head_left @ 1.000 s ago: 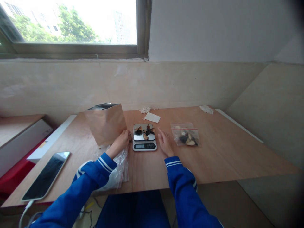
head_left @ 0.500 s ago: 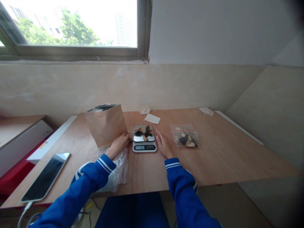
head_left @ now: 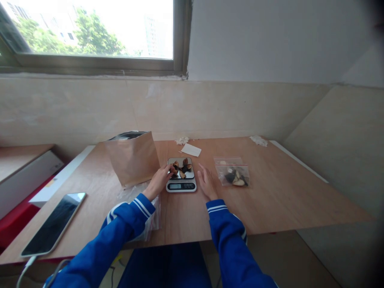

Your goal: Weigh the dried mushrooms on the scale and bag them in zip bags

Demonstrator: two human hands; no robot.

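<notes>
A small kitchen scale (head_left: 181, 187) stands in the middle of the table, its display lit. Several curled, dried brown-and-black pieces (head_left: 183, 174) lie on its metal pan. My left hand (head_left: 160, 178) reaches over the pan's left edge, fingertips pinched on a dried piece among the others; the fingers partly hide it. To the right of the scale, my right hand (head_left: 206, 182) rests on the table, fingers extended and holding nothing. A brown paper pouch (head_left: 133, 160) with a silvery lining stands upright, its top open, left of the scale.
Clear zip bags (head_left: 154, 218) lie under and beside my left forearm. A filled zip bag (head_left: 237, 176) with dark and pale pieces lies at right. Behind the scale are a white card (head_left: 191, 150) and white crumbs (head_left: 182, 141). A phone (head_left: 54, 226) with a cable lies at left.
My left hand has moved right from beside the scale to over its pan, carrying a small dark dried piece. My right hand has stayed almost still.
</notes>
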